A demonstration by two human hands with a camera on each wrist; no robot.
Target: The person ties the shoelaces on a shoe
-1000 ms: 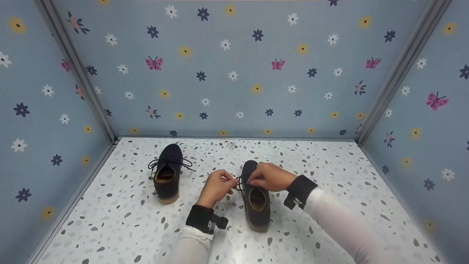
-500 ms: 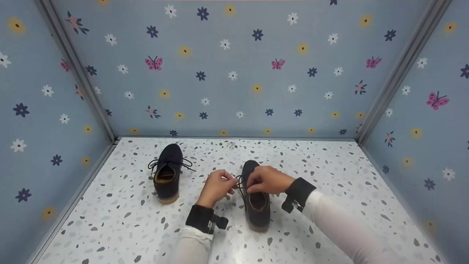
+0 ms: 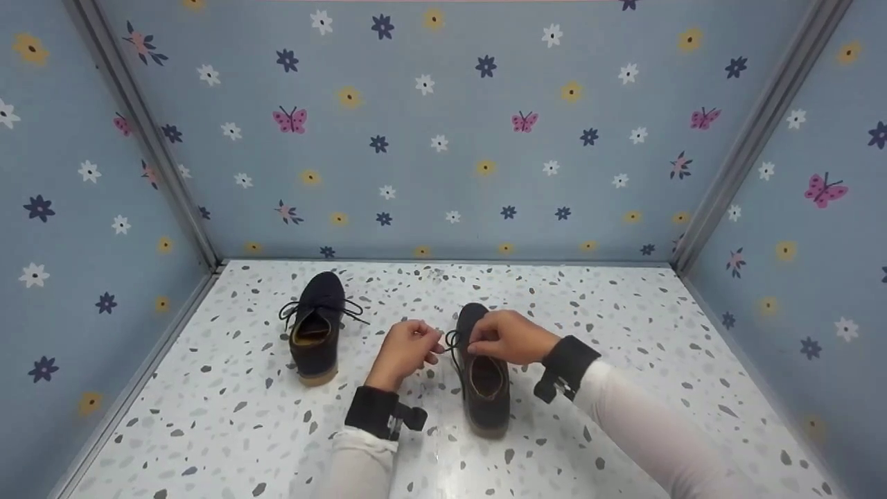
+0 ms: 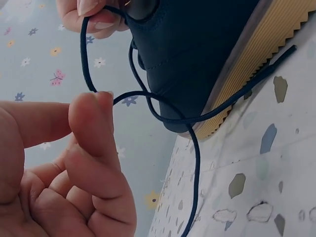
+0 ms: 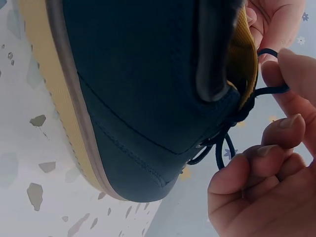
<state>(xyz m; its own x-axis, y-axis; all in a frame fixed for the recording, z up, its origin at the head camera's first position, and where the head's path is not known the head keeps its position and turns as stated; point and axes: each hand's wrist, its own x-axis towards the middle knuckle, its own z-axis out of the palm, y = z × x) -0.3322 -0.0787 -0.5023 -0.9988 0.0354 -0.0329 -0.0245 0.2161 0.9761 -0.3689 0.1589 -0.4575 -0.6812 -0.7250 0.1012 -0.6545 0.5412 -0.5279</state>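
A dark blue lace-up shoe stands on the speckled surface between the hands, its toe pointing away. My left hand, left of the shoe, pinches a loop of its dark shoelace between thumb and index finger. Over the shoe's tongue area, my right hand pinches another stretch of lace near the opening. In the right wrist view that lace runs from the knot area into the fingers. One loose lace end crosses in front of the sole in the left wrist view.
A matching shoe stands to the left, its lace tied in a bow. Light blue panels with flowers and butterflies enclose the white speckled surface at the back and both sides.
My left hand has drawn slightly left, away from the shoe, with the lace. My right hand dipped toward the shoe's opening, then rose back toward the laces. Both shoes stay in place.
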